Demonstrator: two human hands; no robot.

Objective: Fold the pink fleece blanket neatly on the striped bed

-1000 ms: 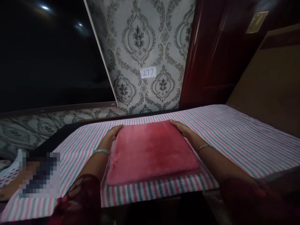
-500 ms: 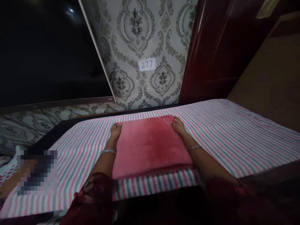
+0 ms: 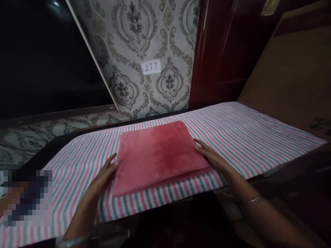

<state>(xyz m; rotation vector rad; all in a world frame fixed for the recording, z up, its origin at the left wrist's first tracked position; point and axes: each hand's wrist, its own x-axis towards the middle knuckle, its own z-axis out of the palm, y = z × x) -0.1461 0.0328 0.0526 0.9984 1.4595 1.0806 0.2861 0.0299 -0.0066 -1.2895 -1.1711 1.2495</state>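
Observation:
A plush pink fabric piece point(image 3: 160, 155), folded into a flat rectangle, lies on the striped cloth point(image 3: 248, 137). Its right half looks a deeper red, and layers show along the near edge. At its left side, my left hand point(image 3: 104, 175) has its fingers apart, with the thumb close to or touching the edge. My right hand point(image 3: 209, 155) is at the opposite side, fingers stretched out along the edge. Neither hand grips the fabric.
A large dark screen point(image 3: 51, 62) stands at the back left. Behind the table are patterned wallpaper with a paper marked 277 point(image 3: 151, 66) and a dark red door point(image 3: 219, 51). A cardboard box point(image 3: 292, 75) stands at right. A blurred person point(image 3: 26, 199) is at lower left.
Both hands have let go of the fabric's far corners and drawn back toward me along its sides. The camera view has turned slightly right.

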